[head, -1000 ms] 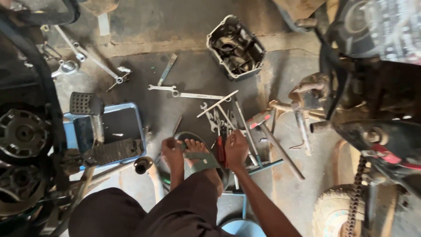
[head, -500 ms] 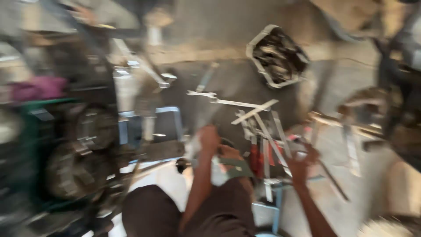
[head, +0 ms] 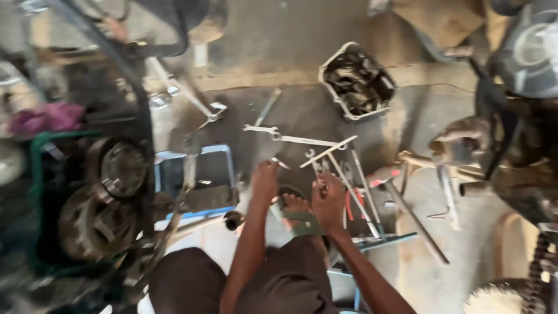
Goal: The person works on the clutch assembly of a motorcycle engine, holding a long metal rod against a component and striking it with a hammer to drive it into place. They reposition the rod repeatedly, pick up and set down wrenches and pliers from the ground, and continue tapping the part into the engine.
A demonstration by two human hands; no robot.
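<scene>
I sit low over a dirty concrete floor with both arms reaching down. My left hand (head: 265,180) lies flat with fingers spread, its tips next to a small wrench (head: 280,163). My right hand (head: 328,199) is on a heap of wrenches (head: 334,157), its fingers curled round the near end of one. Between the hands is my foot in a green sandal (head: 297,214). The picture is somewhat blurred.
A white tray of dark metal parts (head: 356,81) stands at the back. A blue-framed stool (head: 195,174) and round engine parts (head: 116,171) in a green crate are to the left. A motorcycle (head: 511,145) fills the right side, and long rods (head: 415,221) lie nearby.
The camera swung left and back. My right hand moved out to the right and returned to the wrench heap; my left hand shifted slightly forward of the foot.
</scene>
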